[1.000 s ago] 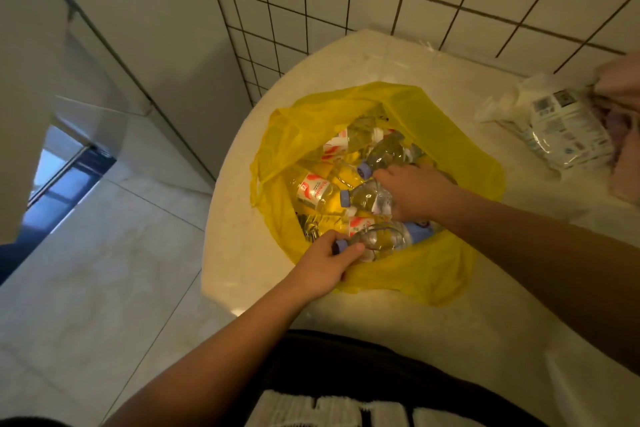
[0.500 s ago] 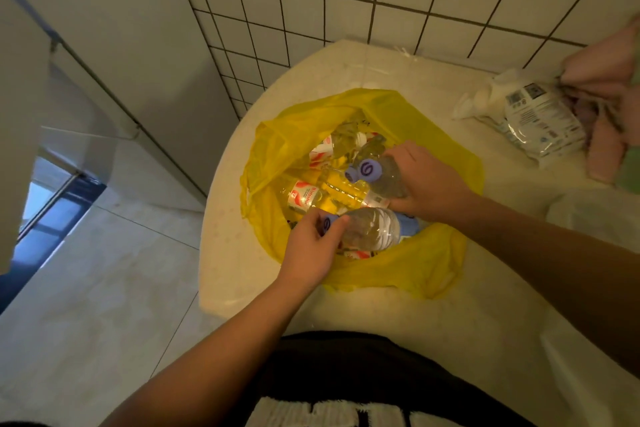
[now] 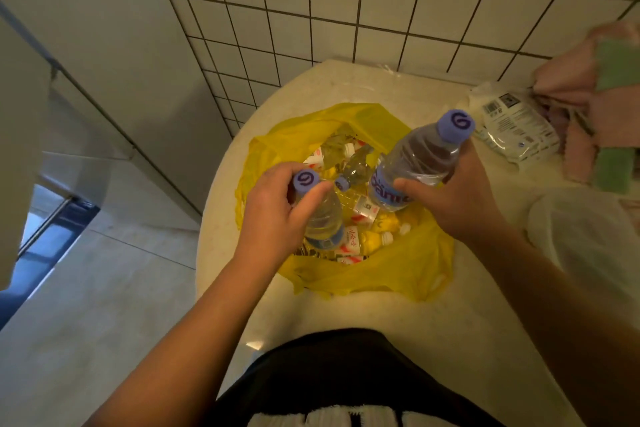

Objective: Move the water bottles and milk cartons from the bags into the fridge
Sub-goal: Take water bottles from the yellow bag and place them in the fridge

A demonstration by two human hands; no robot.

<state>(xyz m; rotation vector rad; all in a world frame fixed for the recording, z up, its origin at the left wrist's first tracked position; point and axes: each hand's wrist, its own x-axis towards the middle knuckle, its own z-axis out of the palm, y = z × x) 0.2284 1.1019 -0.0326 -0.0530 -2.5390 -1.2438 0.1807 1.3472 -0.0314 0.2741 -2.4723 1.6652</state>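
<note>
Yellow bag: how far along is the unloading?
Done: nothing visibly stowed; no fridge interior shows. In hand: the left hand grips a purple-capped bottle near its cap, the right hand holds a second bottle, both over the yellow bag. Left: several small bottles lie inside it; no milk cartons visible.

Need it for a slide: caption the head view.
Left hand grips the left bottle, right hand the right bottle, over the yellow bag.

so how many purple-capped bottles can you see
3: one bottle in the left hand, another bottle in the right hand, a third bottle lying in the yellow bag. More may be hidden.
</note>
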